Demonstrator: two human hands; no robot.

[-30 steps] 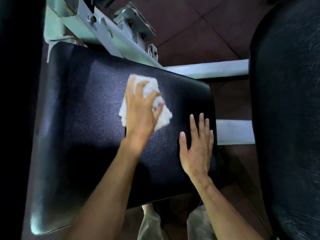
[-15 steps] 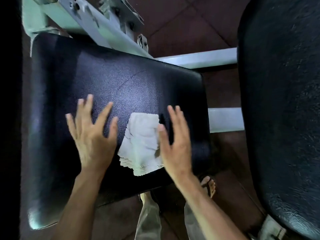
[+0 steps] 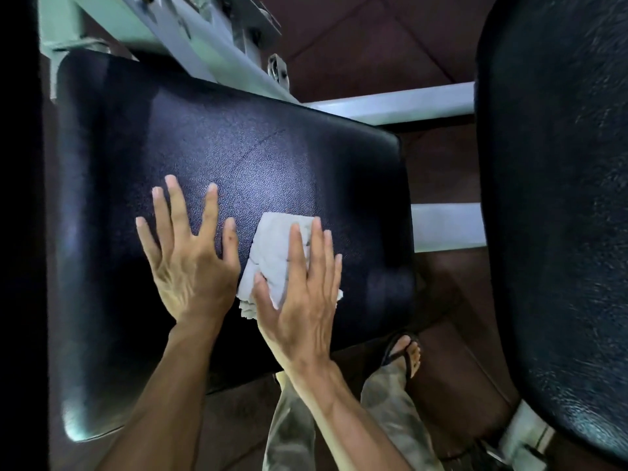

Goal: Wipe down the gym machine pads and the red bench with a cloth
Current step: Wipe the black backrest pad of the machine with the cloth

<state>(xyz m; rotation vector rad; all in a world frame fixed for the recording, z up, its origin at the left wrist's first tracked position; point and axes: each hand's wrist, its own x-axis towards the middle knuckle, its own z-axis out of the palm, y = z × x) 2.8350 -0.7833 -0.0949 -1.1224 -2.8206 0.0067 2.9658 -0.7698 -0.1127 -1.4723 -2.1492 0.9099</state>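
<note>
We are now pressing the cloth (image 3: pixel 276 258) under the flat right hand (image 3: pixel 300 300), the released left hand (image 3: pixel 190 263) having passed it over at the black pad's (image 3: pixel 272 158) centre, so wiping resumes rightward.

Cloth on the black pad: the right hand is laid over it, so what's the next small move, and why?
Probably press down with the right hand and sweep the cloth toward the pad's right edge. The hand lies flat on the cloth, fingers extended, while the left hand rests bare on the black pad beside it, as if bracing. The strip of pad right of the cloth lies closest.
</note>
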